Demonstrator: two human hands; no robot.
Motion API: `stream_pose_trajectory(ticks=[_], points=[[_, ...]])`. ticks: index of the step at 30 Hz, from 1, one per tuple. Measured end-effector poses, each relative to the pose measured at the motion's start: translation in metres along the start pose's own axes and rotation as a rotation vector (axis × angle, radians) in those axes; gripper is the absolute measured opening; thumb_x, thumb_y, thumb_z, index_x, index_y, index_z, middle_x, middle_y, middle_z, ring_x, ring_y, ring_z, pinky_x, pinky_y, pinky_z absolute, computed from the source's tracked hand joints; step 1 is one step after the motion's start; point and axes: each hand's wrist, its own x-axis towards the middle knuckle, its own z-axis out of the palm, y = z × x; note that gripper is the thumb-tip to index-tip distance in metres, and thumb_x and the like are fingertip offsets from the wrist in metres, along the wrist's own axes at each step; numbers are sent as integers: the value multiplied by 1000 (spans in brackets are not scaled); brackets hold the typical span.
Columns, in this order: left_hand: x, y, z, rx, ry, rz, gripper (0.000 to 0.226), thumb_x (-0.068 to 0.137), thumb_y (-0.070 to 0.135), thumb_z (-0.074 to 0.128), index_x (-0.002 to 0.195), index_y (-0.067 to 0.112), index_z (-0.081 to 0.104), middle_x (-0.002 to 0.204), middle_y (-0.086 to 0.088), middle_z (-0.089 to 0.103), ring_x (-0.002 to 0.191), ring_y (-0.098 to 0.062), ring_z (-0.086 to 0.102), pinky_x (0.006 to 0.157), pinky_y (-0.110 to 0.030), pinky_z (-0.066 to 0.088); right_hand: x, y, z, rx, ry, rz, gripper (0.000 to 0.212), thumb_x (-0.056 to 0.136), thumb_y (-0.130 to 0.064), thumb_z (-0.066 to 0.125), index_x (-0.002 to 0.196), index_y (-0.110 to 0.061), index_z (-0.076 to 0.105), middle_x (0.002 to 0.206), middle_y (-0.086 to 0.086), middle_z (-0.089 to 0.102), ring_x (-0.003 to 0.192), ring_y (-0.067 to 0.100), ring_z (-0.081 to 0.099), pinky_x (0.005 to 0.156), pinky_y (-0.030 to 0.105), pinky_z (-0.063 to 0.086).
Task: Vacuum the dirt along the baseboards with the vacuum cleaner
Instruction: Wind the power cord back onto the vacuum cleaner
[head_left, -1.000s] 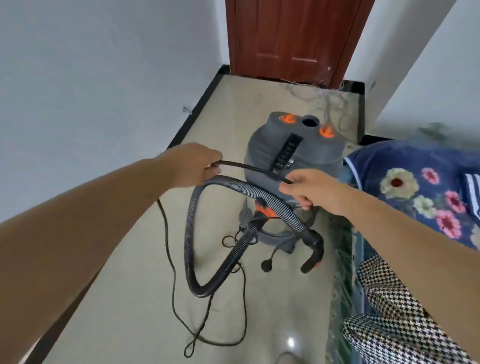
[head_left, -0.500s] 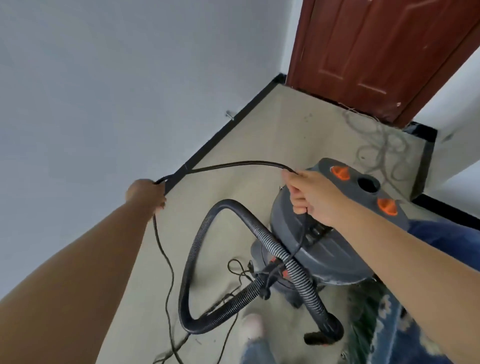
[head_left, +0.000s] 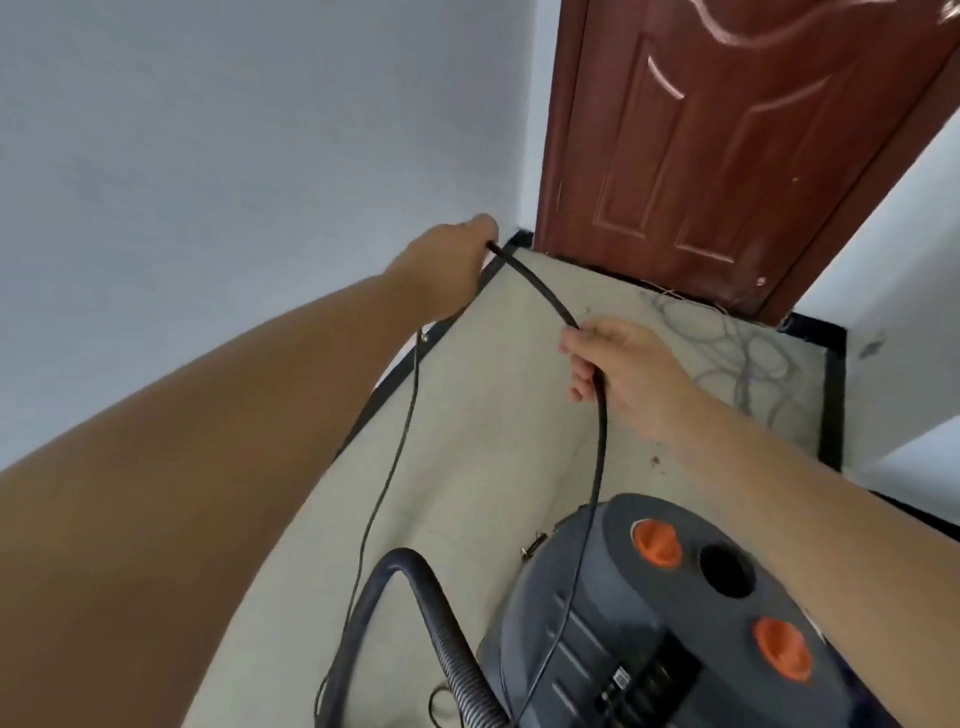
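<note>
A grey canister vacuum cleaner with orange knobs stands on the floor at the lower right. Its ribbed black hose arches up beside it on the left. A thin black power cord runs between my hands. My left hand grips the cord near the left wall, raised above the black baseboard. My right hand holds the same cord a short way to the right, and from it the cord drops down to the vacuum. Another length hangs from my left hand to the floor.
A dark red wooden door closes the far end of the narrow passage. White walls stand on both sides. Grey scribble marks and specks of dirt lie on the beige floor in front of the door. Black baseboard also edges the right corner.
Both hands have risen and moved toward the door with the cord, and they are now closer together. The view has tilted up, so the vacuum sits lower in the frame.
</note>
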Motion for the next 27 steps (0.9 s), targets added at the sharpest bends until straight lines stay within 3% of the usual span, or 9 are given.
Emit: stream_pose_trajectory(ticks=[5, 8, 10, 12, 14, 17, 22, 24, 27], points=[[48, 96, 60, -96, -87, 80, 33, 99, 27, 38, 113, 5, 57, 105, -12, 59, 102, -28, 55, 82, -31, 40, 23, -21, -103, 423, 274, 2, 39, 96, -14, 47, 60, -16, 33, 38, -9, 24, 34, 8, 21, 39, 17, 30], [49, 130, 116, -45, -363, -56, 39, 99, 34, 38, 120, 7, 57, 126, -14, 49, 113, -27, 49, 91, -31, 40, 29, -4, -173, 719, 453, 32, 40, 97, -17, 45, 58, -15, 33, 38, -6, 22, 32, 9, 21, 40, 18, 28], [40, 151, 156, -267, -553, -180, 43, 97, 39, 40, 126, 9, 49, 133, -12, 46, 112, -24, 48, 88, -28, 37, 31, 16, -216, 791, 508, 72, 41, 98, -20, 42, 58, -15, 32, 38, -5, 21, 32, 9, 20, 42, 20, 27], [29, 173, 192, -462, -715, -260, 63, 91, 48, 47, 141, 13, 31, 146, -8, 35, 128, -23, 39, 97, -30, 34, 32, 36, -248, 823, 538, 107, 41, 98, -20, 40, 58, -15, 31, 37, -5, 21, 31, 9, 20, 43, 20, 27], [21, 192, 222, -422, -862, -233, 92, 83, 55, 54, 150, 16, 5, 156, -4, 15, 141, -21, 21, 111, -33, 23, 34, 52, -273, 863, 563, 113, 41, 99, -18, 38, 58, -14, 30, 36, -5, 21, 31, 10, 20, 46, 21, 28], [13, 214, 257, -201, -935, -148, 110, 77, 54, 65, 149, 16, -9, 158, -2, 2, 144, -21, 9, 116, -40, 18, 37, 73, -301, 938, 554, 126, 42, 100, -20, 37, 59, -13, 31, 36, -4, 22, 30, 11, 22, 50, 22, 30], [20, 223, 287, 65, -647, -174, 61, 95, 19, 45, 146, 11, 14, 148, -10, 28, 134, -30, 30, 105, -41, 32, 33, 97, -344, 948, 488, 197, 40, 100, -23, 35, 61, -13, 36, 37, -4, 26, 32, 9, 25, 42, 19, 32], [30, 215, 298, 73, -751, -197, 65, 96, 15, 42, 149, 11, 5, 154, -10, 17, 140, -29, 19, 112, -42, 26, 29, 100, -362, 889, 351, 242, 40, 99, -23, 32, 61, -13, 44, 34, -6, 24, 29, 8, 21, 35, 16, 25], [41, 218, 323, 35, -851, -211, 70, 98, 17, 41, 149, 13, -6, 157, -7, 8, 143, -28, 13, 114, -45, 22, 25, 98, -383, 709, 186, 324, 60, 100, -34, 30, 56, -9, 63, 30, -7, 19, 26, 6, 17, 31, 12, 19]])
